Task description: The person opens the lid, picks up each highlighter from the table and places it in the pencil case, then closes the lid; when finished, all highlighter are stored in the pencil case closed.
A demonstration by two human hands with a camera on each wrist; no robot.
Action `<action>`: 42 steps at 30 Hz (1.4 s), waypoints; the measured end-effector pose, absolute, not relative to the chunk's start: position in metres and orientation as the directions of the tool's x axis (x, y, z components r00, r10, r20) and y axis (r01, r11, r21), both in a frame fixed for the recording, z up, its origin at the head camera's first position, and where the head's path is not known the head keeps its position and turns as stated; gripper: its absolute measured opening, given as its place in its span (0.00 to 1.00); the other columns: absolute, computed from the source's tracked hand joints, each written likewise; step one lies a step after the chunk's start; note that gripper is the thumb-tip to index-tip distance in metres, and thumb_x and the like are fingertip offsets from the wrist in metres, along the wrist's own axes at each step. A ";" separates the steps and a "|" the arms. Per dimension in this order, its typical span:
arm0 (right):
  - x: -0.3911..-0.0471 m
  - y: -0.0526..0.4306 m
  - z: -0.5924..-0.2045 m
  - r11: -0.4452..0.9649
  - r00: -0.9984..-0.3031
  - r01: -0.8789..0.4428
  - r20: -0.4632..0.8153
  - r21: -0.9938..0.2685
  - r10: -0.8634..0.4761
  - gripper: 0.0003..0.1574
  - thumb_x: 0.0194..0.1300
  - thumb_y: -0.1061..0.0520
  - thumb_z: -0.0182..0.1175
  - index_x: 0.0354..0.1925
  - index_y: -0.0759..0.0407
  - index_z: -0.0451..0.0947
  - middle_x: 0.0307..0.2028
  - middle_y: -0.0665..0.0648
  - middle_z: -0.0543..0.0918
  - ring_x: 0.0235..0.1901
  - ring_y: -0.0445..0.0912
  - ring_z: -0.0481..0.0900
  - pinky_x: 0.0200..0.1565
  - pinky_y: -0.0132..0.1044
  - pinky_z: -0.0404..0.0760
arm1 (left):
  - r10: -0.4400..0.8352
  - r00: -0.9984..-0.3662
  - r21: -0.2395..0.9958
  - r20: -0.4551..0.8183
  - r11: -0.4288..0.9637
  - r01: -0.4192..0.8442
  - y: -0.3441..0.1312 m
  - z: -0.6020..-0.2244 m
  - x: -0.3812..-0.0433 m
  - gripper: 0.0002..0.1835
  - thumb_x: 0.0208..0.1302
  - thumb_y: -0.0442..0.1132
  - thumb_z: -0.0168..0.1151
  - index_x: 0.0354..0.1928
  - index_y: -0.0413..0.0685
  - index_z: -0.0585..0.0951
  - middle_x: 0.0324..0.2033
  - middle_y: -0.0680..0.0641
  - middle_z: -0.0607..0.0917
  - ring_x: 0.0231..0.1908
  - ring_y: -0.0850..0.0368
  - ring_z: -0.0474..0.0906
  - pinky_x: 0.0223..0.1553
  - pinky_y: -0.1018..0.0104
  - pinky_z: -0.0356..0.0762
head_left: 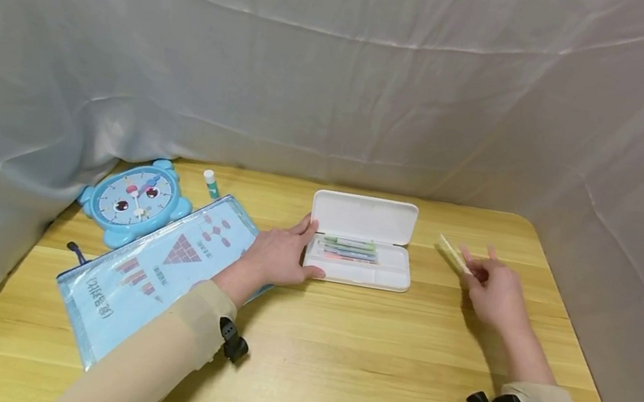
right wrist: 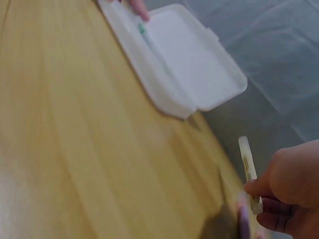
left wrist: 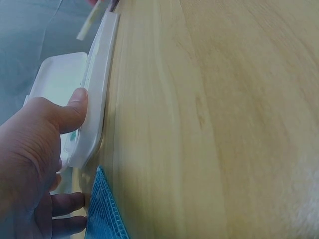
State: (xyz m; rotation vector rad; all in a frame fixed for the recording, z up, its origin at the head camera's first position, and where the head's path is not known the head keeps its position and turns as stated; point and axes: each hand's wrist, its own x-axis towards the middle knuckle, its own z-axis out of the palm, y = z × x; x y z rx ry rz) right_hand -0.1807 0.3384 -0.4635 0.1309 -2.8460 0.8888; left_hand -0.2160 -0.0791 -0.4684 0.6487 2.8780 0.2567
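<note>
A white pencil case [head_left: 392,279] lies with its lid [head_left: 363,217] raised on the table. Several slim pens [head_left: 349,249] lie in its left part. My left hand [head_left: 280,254] grips the case's left end, its thumb [left wrist: 77,107] at the front edge and the index finger toward the hinge side. Off to the right of the case, my right hand [head_left: 496,292] pinches a pale yellow pen [right wrist: 247,162] between thumb and fingers, tilted above the table. The pen's near end is partly hidden by the hand.
A blue zip pouch [head_left: 159,273] with printed figures lies at the left, partly under the left forearm. Behind it are a blue toy clock [head_left: 135,203] with a face and a glue stick [head_left: 211,183]. A grey curtain [head_left: 376,97] hangs along the table's back edge.
</note>
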 end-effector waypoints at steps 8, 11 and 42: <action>-0.177 0.319 -0.435 0.792 -0.960 -0.218 0.271 -0.571 -0.069 0.12 0.73 0.65 0.66 0.51 0.72 0.85 0.36 0.63 0.85 0.33 0.55 0.82 0.32 0.35 0.78 | 0.439 -0.889 0.201 -0.131 0.890 0.410 -0.079 -0.469 -0.216 0.58 0.65 0.78 0.57 0.86 0.53 0.52 0.83 0.46 0.52 0.33 0.46 0.81 0.21 0.59 0.70; -0.176 0.308 -0.425 0.789 -0.953 -0.246 0.290 -0.563 -0.090 0.12 0.74 0.65 0.66 0.52 0.70 0.85 0.37 0.62 0.85 0.34 0.55 0.82 0.35 0.38 0.78 | 0.439 -0.888 0.207 -0.135 0.889 0.408 -0.079 -0.469 -0.216 0.58 0.66 0.78 0.57 0.86 0.53 0.51 0.83 0.46 0.52 0.29 0.47 0.79 0.21 0.59 0.70; -0.189 0.192 -0.450 0.665 -0.832 -0.539 0.202 -0.516 -0.517 0.08 0.70 0.69 0.67 0.47 0.67 0.87 0.41 0.58 0.86 0.43 0.53 0.82 0.50 0.53 0.80 | 0.448 -0.884 0.228 -0.133 0.882 0.412 -0.078 -0.468 -0.216 0.57 0.66 0.77 0.58 0.85 0.50 0.52 0.83 0.45 0.52 0.39 0.42 0.84 0.23 0.59 0.72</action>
